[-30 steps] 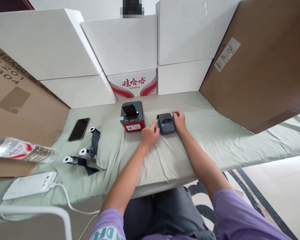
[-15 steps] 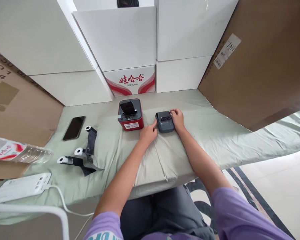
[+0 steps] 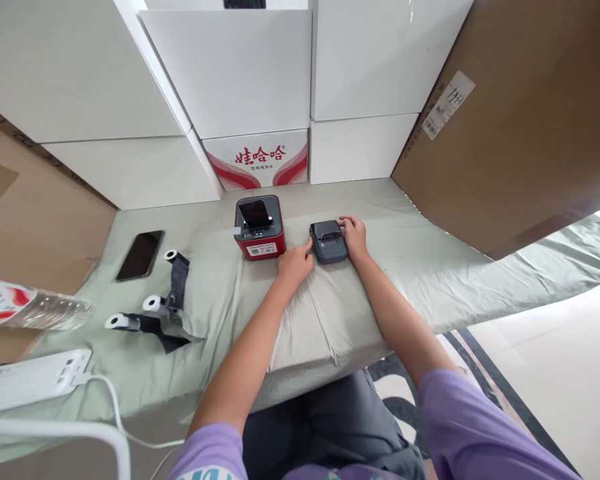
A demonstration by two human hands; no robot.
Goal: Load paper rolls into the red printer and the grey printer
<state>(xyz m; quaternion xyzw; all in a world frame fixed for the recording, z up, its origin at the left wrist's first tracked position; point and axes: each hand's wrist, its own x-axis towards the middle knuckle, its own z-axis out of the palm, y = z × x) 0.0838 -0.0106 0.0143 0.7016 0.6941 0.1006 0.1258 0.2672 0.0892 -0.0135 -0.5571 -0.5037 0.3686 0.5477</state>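
A small dark grey portable printer (image 3: 330,249) lies flat on the cloth-covered table. My right hand (image 3: 355,238) is against its right side, with the fingers curled at the back right corner. At the left side of the printer is my left hand (image 3: 295,265), low on the cloth; one finger points forward at the printer's edge, and the others are partly hidden. Just left of that hand stands a red and black box-shaped printer (image 3: 261,230), with a dark glossy strip (image 3: 255,214) rising from its top.
To the left lie a black phone (image 3: 140,255), several small rolls with dark strips (image 3: 153,304), a water bottle (image 3: 35,303) and a white power bank (image 3: 35,380) with a cable. White boxes (image 3: 230,73) wall the back. A large brown carton (image 3: 510,133) stands at right.
The view has shifted slightly, so everything sits a little further left. Both hands keep their places at the sides of the portable printer.
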